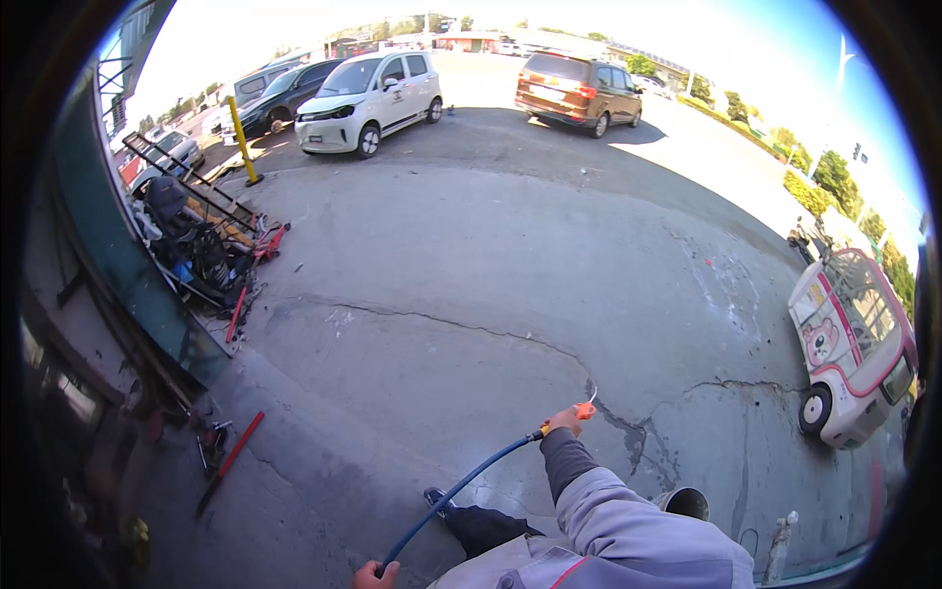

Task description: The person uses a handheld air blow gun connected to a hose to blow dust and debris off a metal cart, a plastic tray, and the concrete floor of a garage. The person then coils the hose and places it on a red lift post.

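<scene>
My right hand (563,422) is stretched out over the concrete and closed around an orange air blow gun (587,410). Its thin curved nozzle points up and away from me. A blue air hose (471,476) runs from the gun's yellow and dark fitting down to the lower edge in a slack bow. There my left hand (376,576), partly cut off by the picture's edge, grips the hose. My grey-sleeved right arm hides part of the ground. One dark shoe (439,500) shows beyond the hose.
Cracked concrete (442,255) spreads ahead. Scrap parts (201,231) heap at the left wall, near a red-and-black bar (232,461). A metal bucket (685,503) stands right of my arm. A small pink-and-white vehicle (852,344) is at right; a white car (373,103) and brown van (579,90) are farther off.
</scene>
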Motion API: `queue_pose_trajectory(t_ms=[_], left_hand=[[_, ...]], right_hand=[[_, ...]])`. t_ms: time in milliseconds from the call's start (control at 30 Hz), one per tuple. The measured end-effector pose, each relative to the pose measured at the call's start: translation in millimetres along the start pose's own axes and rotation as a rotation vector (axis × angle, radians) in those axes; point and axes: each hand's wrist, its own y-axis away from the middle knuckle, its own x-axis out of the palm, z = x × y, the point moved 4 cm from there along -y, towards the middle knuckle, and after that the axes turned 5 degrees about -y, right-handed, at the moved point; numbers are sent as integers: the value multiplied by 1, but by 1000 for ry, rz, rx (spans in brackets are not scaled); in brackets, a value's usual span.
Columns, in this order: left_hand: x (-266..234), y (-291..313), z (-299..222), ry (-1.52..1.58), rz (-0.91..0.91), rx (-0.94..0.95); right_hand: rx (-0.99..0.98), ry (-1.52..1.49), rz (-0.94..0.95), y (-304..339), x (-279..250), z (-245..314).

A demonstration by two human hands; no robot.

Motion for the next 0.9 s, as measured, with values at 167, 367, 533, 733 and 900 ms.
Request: queue_pose_trajectory(t_ms=[167, 367, 533, 733, 900], left_hand=[[-63, 20, 61, 92, 15, -291], [-145, 79, 143, 201, -356, -482], [-197, 139, 188, 319, -650, -571], [-211, 215, 216, 420, -959, -559], [-199, 306, 295, 472, -1022, -835]], right_hand=[[21, 207, 388, 59, 115, -117], [370, 611, 797, 229, 237, -331], [774, 979, 1341, 440, 248, -501], [1241, 1294, 1444, 723, 129, -639], [1229, 1439, 1678, 903, -16, -734]])
